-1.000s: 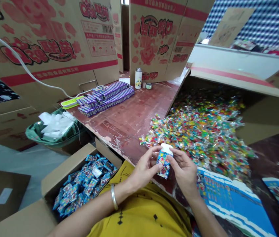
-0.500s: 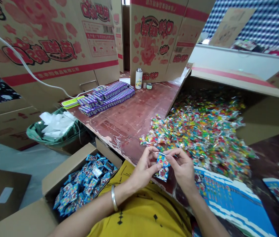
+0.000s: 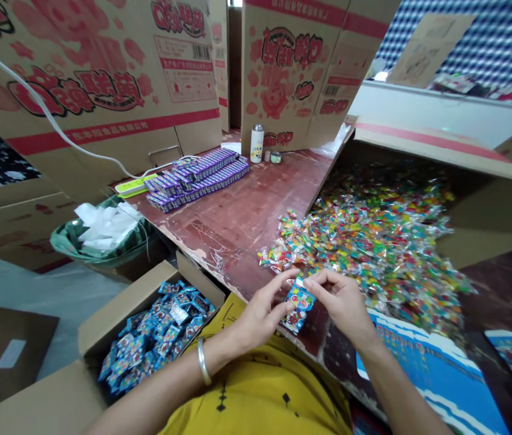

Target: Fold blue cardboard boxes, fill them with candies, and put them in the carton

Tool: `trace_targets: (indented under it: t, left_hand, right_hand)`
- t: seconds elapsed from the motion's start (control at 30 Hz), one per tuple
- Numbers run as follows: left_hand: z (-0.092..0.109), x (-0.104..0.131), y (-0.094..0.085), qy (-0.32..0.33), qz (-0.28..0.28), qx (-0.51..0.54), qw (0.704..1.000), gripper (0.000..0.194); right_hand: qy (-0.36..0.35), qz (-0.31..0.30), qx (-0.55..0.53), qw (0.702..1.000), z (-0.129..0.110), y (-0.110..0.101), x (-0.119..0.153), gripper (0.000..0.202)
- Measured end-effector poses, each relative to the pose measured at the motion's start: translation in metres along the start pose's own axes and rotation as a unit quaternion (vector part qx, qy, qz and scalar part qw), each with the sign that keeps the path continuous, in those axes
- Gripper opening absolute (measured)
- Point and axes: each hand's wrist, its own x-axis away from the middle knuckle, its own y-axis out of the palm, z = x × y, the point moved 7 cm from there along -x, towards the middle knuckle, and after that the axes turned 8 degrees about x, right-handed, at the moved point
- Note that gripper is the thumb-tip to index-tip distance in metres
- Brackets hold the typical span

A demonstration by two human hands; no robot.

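Note:
A small blue printed candy packet [image 3: 298,309] is held up over the table's near edge, tilted with its top leaning right. My left hand [image 3: 262,314] grips its left side, thumb across the front. At the upper right corner, my right hand [image 3: 338,300] pinches the packet's top edge between thumb and fingers. Just beyond my hands lies a heap of clear-wrapped colourful candies [image 3: 373,248], spilling out of a carton on its side. Flat blue printed packets [image 3: 448,368] lie overlapped under and beside my right forearm. Whether the held packet's top is sealed, I cannot tell.
Below left stands an open carton [image 3: 119,311] of similar blue packets [image 3: 156,341]. Behind it is a green-lined bin [image 3: 83,257] with white paper. Purple boxes [image 3: 201,178] and a white bottle [image 3: 257,144] stand on the red table [image 3: 233,223]. Large cartons [image 3: 289,78] rise behind.
The packet has tilted, its top now leaning further right. My right hand has shifted slightly right along the packet's top edge, and my left fingers have straightened a little.

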Motion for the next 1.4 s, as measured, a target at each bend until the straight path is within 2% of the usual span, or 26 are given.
trace_targets:
  t: [0.1, 0.13, 0.23, 0.27, 0.33, 0.37, 0.43, 0.5, 0.57, 0.63, 0.7, 0.77, 0.83, 0.9, 0.97, 1.03, 1.1, 1.17, 1.27, 1.33, 1.4]
  left_hand:
    - [-0.001, -0.002, -0.003, -0.004, 0.011, 0.046, 0.999, 0.042]
    - [-0.002, -0.003, -0.005, -0.001, 0.02, 0.063, 0.998, 0.039]
    - [-0.004, -0.007, -0.01, 0.013, 0.052, 0.108, 0.993, 0.039]
    - [-0.004, -0.008, -0.011, 0.014, 0.056, 0.117, 0.992, 0.04]
    - [-0.003, -0.01, -0.013, 0.011, 0.047, 0.118, 0.992, 0.041]
    - [-0.001, -0.009, -0.016, 0.006, 0.036, 0.109, 0.993, 0.041]
    - [0.006, -0.007, -0.027, -0.021, -0.007, 0.056, 0.998, 0.04]
    - [0.015, 0.002, -0.047, -0.064, -0.073, -0.05, 0.994, 0.036]
    - [0.023, 0.015, -0.08, -0.101, -0.122, -0.189, 0.969, 0.03]
    - [0.03, 0.028, -0.119, -0.119, -0.118, -0.321, 0.932, 0.029]
    - [0.034, 0.04, -0.153, -0.137, -0.095, -0.411, 0.896, 0.035]
    - [0.036, 0.047, -0.171, -0.139, -0.074, -0.452, 0.878, 0.043]
    - [0.042, 0.048, -0.174, -0.121, -0.06, -0.45, 0.883, 0.044]
    - [0.048, 0.043, -0.164, -0.101, -0.053, -0.419, 0.901, 0.036]
    - [0.053, 0.032, -0.142, -0.074, -0.055, -0.378, 0.921, 0.027]
    - [0.053, 0.017, -0.107, -0.031, -0.078, -0.34, 0.937, 0.022]
    - [0.044, 0.005, -0.058, 0.021, -0.136, -0.312, 0.94, 0.023]
    - [0.025, 0.0, 0.001, 0.077, -0.219, -0.299, 0.925, 0.024]
    - [-0.009, 0.009, 0.086, 0.197, -0.35, -0.285, 0.87, 0.021]
    - [-0.034, 0.013, 0.123, 0.246, -0.383, -0.312, 0.834, 0.024]
    - [-0.054, 0.015, 0.144, 0.27, -0.403, -0.354, 0.8, 0.027]
  right_hand:
    - [-0.06, -0.015, 0.053, 0.997, -0.011, 0.005, 0.011, 0.019]
    - [-0.077, -0.037, 0.074, 0.994, -0.012, 0.009, 0.016, 0.026]
    - [-0.128, -0.067, 0.177, 0.973, -0.014, 0.021, 0.025, 0.081]
    - [-0.148, -0.052, 0.214, 0.964, -0.015, 0.024, 0.027, 0.087]
    - [-0.176, -0.012, 0.256, 0.951, -0.016, 0.027, 0.029, 0.082]
    - [-0.179, -0.009, 0.26, 0.949, -0.016, 0.03, 0.029, 0.081]
    - [-0.162, -0.046, 0.254, 0.952, -0.012, 0.037, 0.03, 0.093]
    - [-0.135, -0.1, 0.243, 0.955, -0.004, 0.039, 0.032, 0.107]
    - [-0.114, -0.113, 0.238, 0.958, 0.006, 0.03, 0.033, 0.103]
    - [-0.102, -0.082, 0.246, 0.961, 0.019, 0.013, 0.031, 0.084]
    - [-0.089, -0.051, 0.257, 0.961, 0.033, -0.002, 0.03, 0.074]
    - [-0.076, -0.037, 0.265, 0.961, 0.046, -0.015, 0.031, 0.072]
    - [-0.062, -0.021, 0.277, 0.959, 0.055, -0.029, 0.034, 0.071]
    - [-0.044, 0.005, 0.303, 0.952, 0.062, -0.048, 0.039, 0.067]
    - [-0.015, 0.039, 0.338, 0.94, 0.067, -0.073, 0.047, 0.058]
    - [0.015, 0.077, 0.386, 0.919, 0.073, -0.1, 0.057, 0.047]
    - [0.029, 0.114, 0.43, 0.895, 0.076, -0.123, 0.069, 0.039]
    - [0.029, 0.124, 0.456, 0.881, 0.082, -0.137, 0.079, 0.034]
    - [0.027, 0.08, 0.467, 0.88, 0.1, -0.138, 0.083, 0.029]
    - [0.016, 0.053, 0.485, 0.873, 0.11, -0.132, 0.081, 0.031]
    - [0.002, 0.045, 0.51, 0.859, 0.116, -0.125, 0.077, 0.033]
